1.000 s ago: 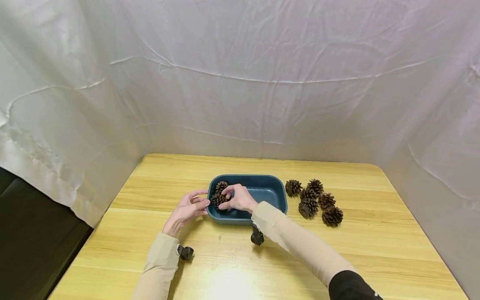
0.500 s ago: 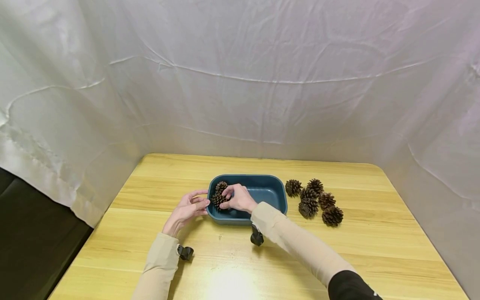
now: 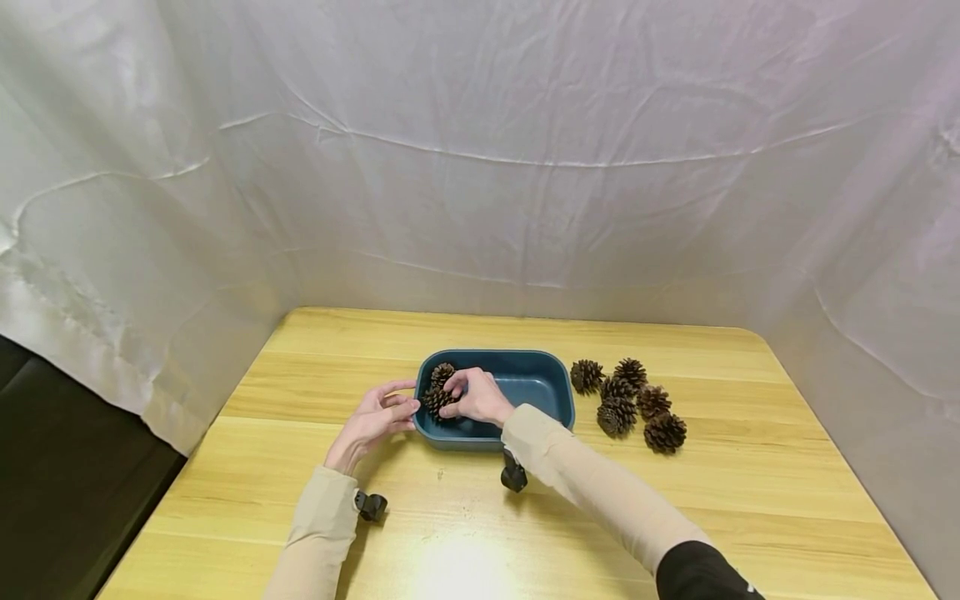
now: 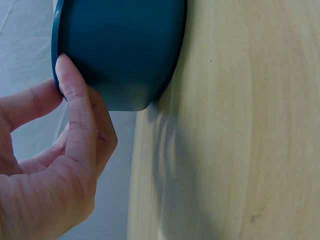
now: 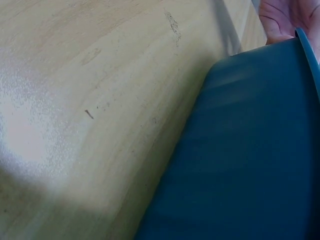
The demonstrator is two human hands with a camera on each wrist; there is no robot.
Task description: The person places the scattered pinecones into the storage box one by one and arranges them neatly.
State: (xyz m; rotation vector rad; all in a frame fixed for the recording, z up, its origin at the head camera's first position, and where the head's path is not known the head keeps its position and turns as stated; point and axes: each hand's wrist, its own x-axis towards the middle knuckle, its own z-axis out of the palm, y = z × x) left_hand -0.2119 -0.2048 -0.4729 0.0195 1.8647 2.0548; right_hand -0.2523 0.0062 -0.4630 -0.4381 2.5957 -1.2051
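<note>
A dark blue rectangular container (image 3: 457, 444) with rounded corners stands on the table. My left hand (image 3: 373, 423) pinches its left rim; the left wrist view shows thumb and fingertips at the container's edge (image 4: 56, 30). Inside, at the left end, one pine cone (image 3: 442, 372) lies toward the back. My right hand (image 3: 483, 400) reaches in over the front wall, thumb and fingers curled around a second pine cone (image 3: 435, 403) just in front of it. In the right wrist view the container's outer wall (image 5: 240, 140) hides the right hand's fingers.
Several loose pine cones (image 3: 617, 415) lie grouped on the wooden table (image 3: 465, 517), right of the container. A pale curtain (image 3: 517, 208) hangs behind the table and along its sides. Small dark camera mounts (image 3: 371, 506) sit on both wrists.
The pine cone under my right hand has turned slightly, and the right fingers have shifted a little. My left hand and the container have stayed where they were.
</note>
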